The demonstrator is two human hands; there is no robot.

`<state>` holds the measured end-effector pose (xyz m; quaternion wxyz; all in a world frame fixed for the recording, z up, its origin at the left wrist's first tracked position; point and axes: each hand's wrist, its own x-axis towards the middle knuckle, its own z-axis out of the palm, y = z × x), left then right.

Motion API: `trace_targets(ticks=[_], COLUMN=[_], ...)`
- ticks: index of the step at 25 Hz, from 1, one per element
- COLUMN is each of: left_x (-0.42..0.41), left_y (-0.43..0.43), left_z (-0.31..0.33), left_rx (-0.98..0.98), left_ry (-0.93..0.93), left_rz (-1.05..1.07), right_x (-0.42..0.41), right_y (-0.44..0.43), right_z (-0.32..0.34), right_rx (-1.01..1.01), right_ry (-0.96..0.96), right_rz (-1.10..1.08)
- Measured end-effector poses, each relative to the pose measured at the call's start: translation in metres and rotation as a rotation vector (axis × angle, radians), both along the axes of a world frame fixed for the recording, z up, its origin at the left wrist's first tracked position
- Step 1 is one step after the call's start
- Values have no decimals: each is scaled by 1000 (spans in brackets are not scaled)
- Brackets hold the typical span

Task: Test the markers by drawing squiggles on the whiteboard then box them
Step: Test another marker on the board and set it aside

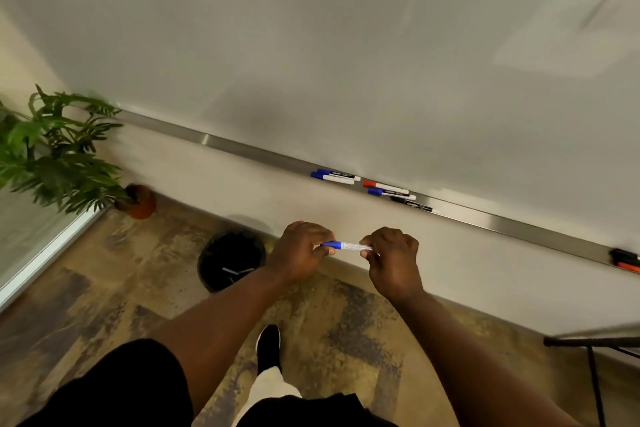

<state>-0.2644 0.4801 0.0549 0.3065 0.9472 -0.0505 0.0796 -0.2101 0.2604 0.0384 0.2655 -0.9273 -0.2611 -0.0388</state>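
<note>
In front of the large white whiteboard [346, 45], the left hand [300, 250] pinched the cap and the right hand [392, 257] gripped the barrel of a white plastic marker with a blue cap [349, 246], probably uncapping, so next a straight pull apart seemed necessary.

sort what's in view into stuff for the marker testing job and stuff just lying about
For the job: blue marker, gripped by left hand and right hand; whiteboard; other markers on its tray.
Lying about: potted plant; black bin.
</note>
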Motion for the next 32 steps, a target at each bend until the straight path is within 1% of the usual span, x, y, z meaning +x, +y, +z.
trace_targets(ticks=[5, 9, 14, 19, 23, 25, 28, 30, 32], left_x=[4, 3, 13, 18, 12, 8, -1, -7, -11], left_y=[95, 178, 267, 341, 373, 390, 407, 415, 422], left_z=[-22, -26, -39, -57, -61, -64, -73, -78, -81], left_rx=[8, 41, 65, 116, 130, 144, 165, 175, 177], left_ry=[46, 60, 173, 249, 264, 329, 377, 467, 510], left_rz=[15, 97, 161, 195, 225, 247, 298, 330, 354], right_x=[13, 23, 40, 58, 62, 61, 61, 62, 65], right_y=[99, 191, 284, 363, 400, 412, 431, 441, 443], right_z=[-12, -22, -29, -39, -54, -61, -69, -70, -71], right_rx=[-71, -101, -98, -147, -179, -217, -274, -278, -235], right_ry=[73, 151, 234, 288, 302, 281, 258, 272, 277], right_rz=[44, 98, 128, 224, 287, 345, 416, 410, 377])
